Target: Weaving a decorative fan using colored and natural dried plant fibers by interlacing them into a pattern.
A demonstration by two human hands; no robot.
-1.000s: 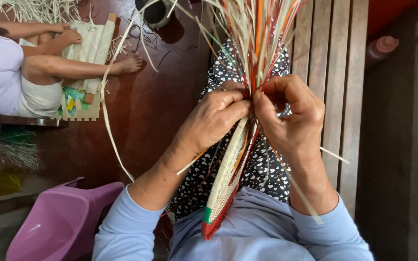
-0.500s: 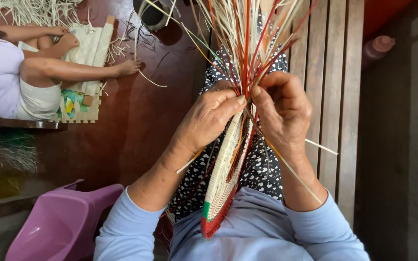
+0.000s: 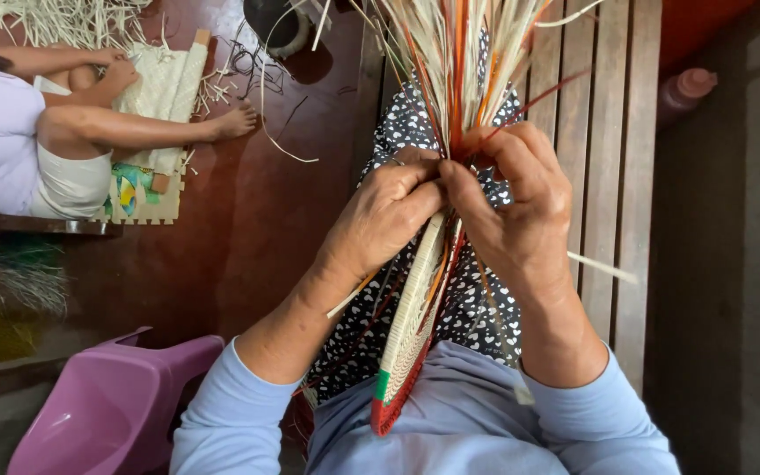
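Left hand [image 3: 380, 224]: fingers closed, thumb and forefinger pinching the straw strips [image 3: 464, 62] where they meet the woven piece [image 3: 411, 330]. A ring shows on one finger.

Right hand [image 3: 516, 211]: fingers curled shut on the same strips, fingertips touching those of the left hand.

Straw strips: pale, orange and red, fanning upward and away from the hands.

Woven piece: flat and curved, seen edge-on, pale with a green and red border at its lower end; it hangs from the hands down over the lap.

Sleeves [image 3: 230, 418]: light blue, on both forearms.

Dotted cloth [image 3: 477, 312]: dark with white spots, under the work.

Wooden bench [image 3: 613, 176]: slatted, beneath the lap.

Purple plastic stool [image 3: 107, 409]: lower left, on the floor.

Second person [image 3: 37, 141]: upper left, well apart, seated on the floor, hands on a pale straw mat [image 3: 164, 84], loose straw [image 3: 54, 18] beside them.
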